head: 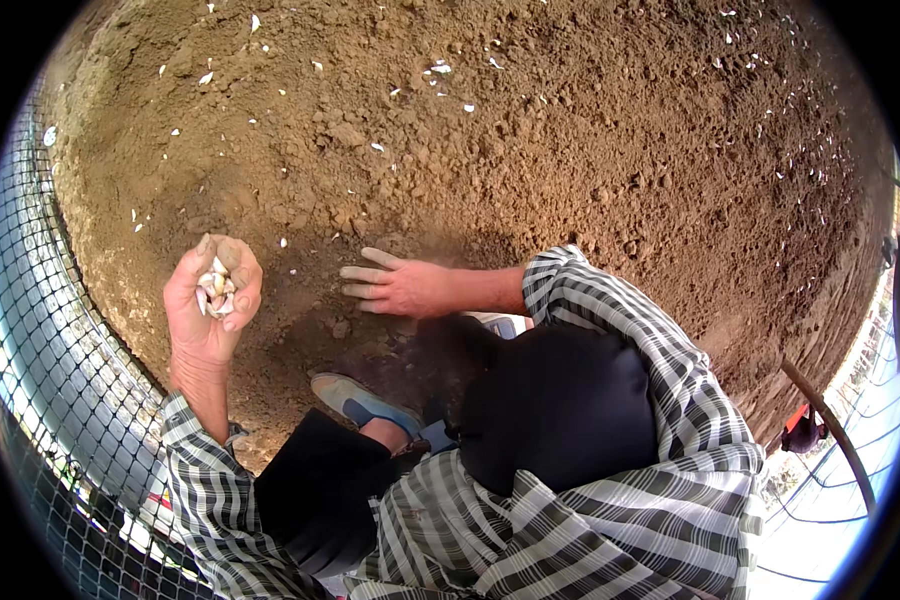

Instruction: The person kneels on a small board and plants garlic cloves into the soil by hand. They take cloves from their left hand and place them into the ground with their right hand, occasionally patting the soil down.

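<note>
My left hand [214, 300] is raised palm up at the left, its fingers curled around a small heap of garlic cloves [217, 288]. My right hand [401, 287] lies palm down over the brown soil [495, 202], fingers spread and pointing left, with soil on the fingertips. Nothing shows between those fingers; what lies beneath the palm is hidden. One pale clove [283, 242] lies on the soil between the two hands. More whitish cloves [441, 68] and bits are scattered farther up the bed.
Black mesh netting [67, 300] curves along the left edge of the soil. My shoe [364, 401] rests on the soil below my hands. A curved brown bar [832, 427] stands at the lower right, beside white sheeting [832, 525] with dark lines across it.
</note>
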The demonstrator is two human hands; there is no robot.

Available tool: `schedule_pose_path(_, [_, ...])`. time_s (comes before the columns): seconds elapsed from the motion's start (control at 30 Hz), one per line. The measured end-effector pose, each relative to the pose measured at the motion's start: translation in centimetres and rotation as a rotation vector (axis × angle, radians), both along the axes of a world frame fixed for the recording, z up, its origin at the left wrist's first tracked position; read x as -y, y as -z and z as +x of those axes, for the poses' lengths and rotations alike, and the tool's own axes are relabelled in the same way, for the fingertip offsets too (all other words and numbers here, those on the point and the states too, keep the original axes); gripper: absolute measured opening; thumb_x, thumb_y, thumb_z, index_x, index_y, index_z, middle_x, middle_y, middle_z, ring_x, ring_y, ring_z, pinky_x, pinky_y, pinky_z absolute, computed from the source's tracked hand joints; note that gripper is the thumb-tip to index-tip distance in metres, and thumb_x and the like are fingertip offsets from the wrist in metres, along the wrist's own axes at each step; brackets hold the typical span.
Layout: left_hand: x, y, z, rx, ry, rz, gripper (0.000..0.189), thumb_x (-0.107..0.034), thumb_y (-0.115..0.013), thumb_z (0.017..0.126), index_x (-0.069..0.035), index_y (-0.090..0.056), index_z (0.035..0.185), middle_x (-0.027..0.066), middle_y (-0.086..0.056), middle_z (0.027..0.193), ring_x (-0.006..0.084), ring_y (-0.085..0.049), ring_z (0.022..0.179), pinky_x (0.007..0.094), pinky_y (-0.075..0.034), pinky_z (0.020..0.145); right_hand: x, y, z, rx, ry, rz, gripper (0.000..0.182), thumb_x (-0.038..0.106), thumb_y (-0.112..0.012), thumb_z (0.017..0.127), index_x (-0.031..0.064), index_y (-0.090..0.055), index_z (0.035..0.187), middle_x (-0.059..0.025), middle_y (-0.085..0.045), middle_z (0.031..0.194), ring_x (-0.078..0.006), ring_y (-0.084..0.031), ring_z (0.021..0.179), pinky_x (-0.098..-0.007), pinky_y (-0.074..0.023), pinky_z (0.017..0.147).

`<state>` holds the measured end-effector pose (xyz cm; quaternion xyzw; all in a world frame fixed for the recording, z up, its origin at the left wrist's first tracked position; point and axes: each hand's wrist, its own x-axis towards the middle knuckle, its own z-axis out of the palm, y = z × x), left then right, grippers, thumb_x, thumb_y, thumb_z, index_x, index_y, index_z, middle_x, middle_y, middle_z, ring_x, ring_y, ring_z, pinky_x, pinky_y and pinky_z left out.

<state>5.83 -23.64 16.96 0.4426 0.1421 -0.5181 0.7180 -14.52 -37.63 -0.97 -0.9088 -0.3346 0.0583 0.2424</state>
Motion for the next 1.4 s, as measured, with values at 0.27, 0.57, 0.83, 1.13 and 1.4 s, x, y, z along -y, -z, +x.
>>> schedule_pose_path(0.27, [-4.7, -0.9, -1.6, -0.072, 0.068, 0.163, 0.032, -0.029, -0.054, 0.088, 0.0, -0.05, 0.075, 0.013, -0.049, 0.063, 0.0174, -0.048, 0.045, 0.0226, -0.03, 0.028, 20.4, -0.7, 5.7, 0.181, 1.148, -0.45, 0.085, 0.075, -0.027, 0.081, 0.0131, -0.036, 0.138, -0.0095, -0.03, 0.147, -0.0312, -0.012, 0.14, -0.0577, 0.0019, 0.11])
schedule_pose_path(0.57, [-9.7, -2.2, -1.3, -0.049, 0.008, 0.191, 0.033, -0.028, -0.053, 0.089, -0.001, -0.049, 0.071, 0.0098, -0.042, 0.058, 0.0168, -0.041, 0.04, 0.0217, -0.028, 0.026, 24.1, 1.8, 9.3, 0.053, 1.423, -0.272, 0.106, 0.084, -0.005, 0.074, 0.0065, -0.017, 0.145, -0.0178, -0.017, 0.15, -0.0345, -0.005, 0.141, -0.052, 0.0033, 0.112])
schedule_pose_path(0.83, [-11.0, -1.4, -0.8, 0.017, -0.099, 0.101, 0.038, -0.03, -0.052, 0.09, -0.001, -0.045, 0.067, 0.011, -0.042, 0.06, 0.0162, -0.042, 0.04, 0.0221, -0.027, 0.026, 8.1, 0.1, 13.2, 0.046, 0.716, -0.308, 0.098, 0.08, -0.014, 0.078, 0.0073, -0.026, 0.142, -0.0198, -0.023, 0.147, -0.0345, -0.016, 0.139, -0.0535, -0.0081, 0.112])
schedule_pose_path(1.13, [-15.5, -3.6, -1.2, 0.055, -0.276, 0.129, 0.042, -0.03, -0.054, 0.089, -0.003, -0.04, 0.06, 0.0091, -0.04, 0.056, 0.0164, -0.041, 0.039, 0.022, -0.026, 0.025, 11.1, -0.2, 16.9, 0.103, 1.0, -0.223, 0.102, 0.083, -0.018, 0.075, 0.0079, -0.024, 0.143, -0.0181, -0.024, 0.148, -0.0337, -0.014, 0.139, -0.0574, -0.0067, 0.11])
schedule_pose_path(1.4, [-18.8, -1.2, -1.1, -0.029, -0.468, 0.027, 0.042, -0.029, -0.055, 0.089, -0.003, -0.04, 0.06, 0.0095, -0.04, 0.057, 0.0177, -0.043, 0.041, 0.0232, -0.029, 0.024, 21.5, 2.5, 17.6, 0.061, 1.421, -0.34, 0.099, 0.078, -0.018, 0.08, 0.0025, -0.022, 0.143, -0.0193, -0.023, 0.148, -0.0341, -0.012, 0.14, -0.0539, -0.0055, 0.112])
